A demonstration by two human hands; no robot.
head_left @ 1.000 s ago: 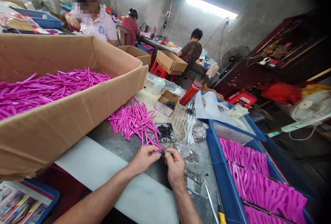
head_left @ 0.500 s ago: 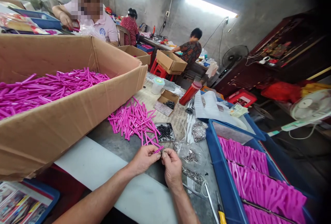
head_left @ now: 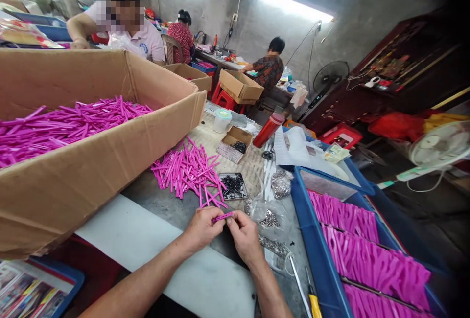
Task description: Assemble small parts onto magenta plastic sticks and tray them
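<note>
Pink stick (head_left: 222, 217) sits low in the middle of the frame, held between two bare hands and tilted slightly up to the right. The left hand (head_left: 201, 230) grasps it, thumb and fingers pressed on its left part; the right hand (head_left: 244, 235) pinches its right end. Below the hands a pale sheet (head_left: 205, 279) covers the table edge, and a screwdriver (head_left: 314, 303) with a yellow handle lies at the lower right. Beside it stands a blue crate (head_left: 312, 239) with rows of pink pieces (head_left: 352, 254).

Just above the hands are a shallow tray (head_left: 240, 197) of small black parts (head_left: 232, 186) and, to its left, a loose pile of sticks (head_left: 189, 171). To the right of the tray are bags of metal bits (head_left: 282, 183). A big cardboard box (head_left: 110, 161), holding many more sticks (head_left: 73, 122), fills the left side.

Farther up the table are a small box (head_left: 229, 152), a lidded tub (head_left: 222, 121) and a tilted red bottle (head_left: 268, 130). Beyond, three people sit across the upper left and upper middle, one in a pale shirt (head_left: 154, 41), under two bright tube lights (head_left: 293, 5)
</note>
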